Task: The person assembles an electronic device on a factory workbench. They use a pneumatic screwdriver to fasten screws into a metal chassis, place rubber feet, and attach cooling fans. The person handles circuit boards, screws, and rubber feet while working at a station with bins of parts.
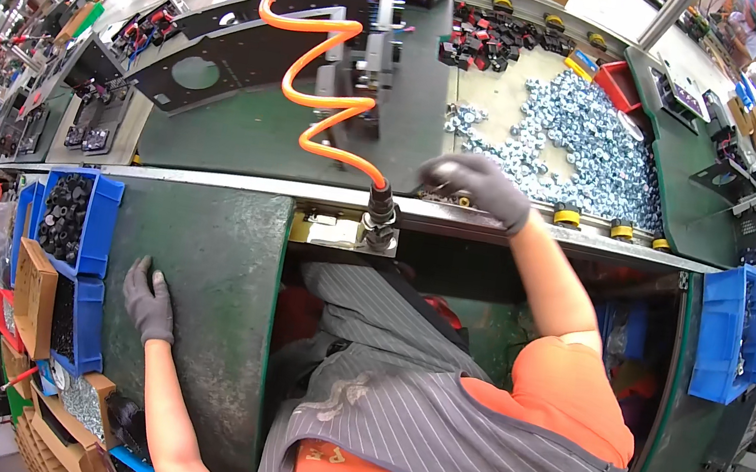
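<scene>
My left hand (151,302), in a grey glove, rests on the green worktop at the left with thumb and fingers apart and nothing in it. Beside it stands a blue bin (96,223) of black round parts. My right hand (481,189), also gloved, hovers over the bench's front rail, by the near left corner of a tray heaped with small shiny metal parts (569,133). Its fingers bend to the left and are smeared, so whether they hold anything is hidden. Left of it, an orange coiled air hose (334,103) ends in a metal coupling (382,217) at the rail.
Black metal panels (227,67) stand on the bench at the far left. Black and red switch-like parts (495,43) lie at the tray's back, near a red bin (620,85). Blue bins (725,332) hang at the right. Cardboard boxes (34,297) sit left of the worktop.
</scene>
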A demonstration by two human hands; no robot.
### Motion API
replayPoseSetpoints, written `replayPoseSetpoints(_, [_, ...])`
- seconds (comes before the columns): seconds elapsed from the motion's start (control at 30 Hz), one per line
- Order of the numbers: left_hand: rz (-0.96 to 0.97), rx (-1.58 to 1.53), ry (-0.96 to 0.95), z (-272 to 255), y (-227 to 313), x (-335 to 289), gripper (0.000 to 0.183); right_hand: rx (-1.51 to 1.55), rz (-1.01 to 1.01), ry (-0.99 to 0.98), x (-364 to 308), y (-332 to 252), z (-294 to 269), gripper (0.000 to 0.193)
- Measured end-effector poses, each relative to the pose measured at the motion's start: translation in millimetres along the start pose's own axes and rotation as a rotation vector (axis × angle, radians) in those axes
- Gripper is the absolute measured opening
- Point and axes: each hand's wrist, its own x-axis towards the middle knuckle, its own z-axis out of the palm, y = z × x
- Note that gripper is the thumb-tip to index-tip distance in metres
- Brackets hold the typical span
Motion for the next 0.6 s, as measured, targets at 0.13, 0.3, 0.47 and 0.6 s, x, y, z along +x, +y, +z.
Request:
replayPoseSetpoints(0.13, [0.017, 0.034, -0.002, 0, 0, 0, 0.036, -0.622, 0.272, 0.590, -13, 26, -108, 0.030])
replayPoseSetpoints(0.3, [-0.007, 0.045, -0.007, -1, 2, 0, 0.036, -1.059, 0.610, 0.621, -7, 58, -179, 0.039])
replayPoseSetpoints(0.47, [-0.002, 0.062, -0.009, -5, 6, -1, 0.036, -1.244, 0.689, 0.496, 14, 71, -186, 0.032])
replayPoseSetpoints(0.6, [0.011, 0.071, -0.002, -6, 9, -2, 0.037, -1.164, 0.651, 0.488, 15, 76, -196, 0.025])
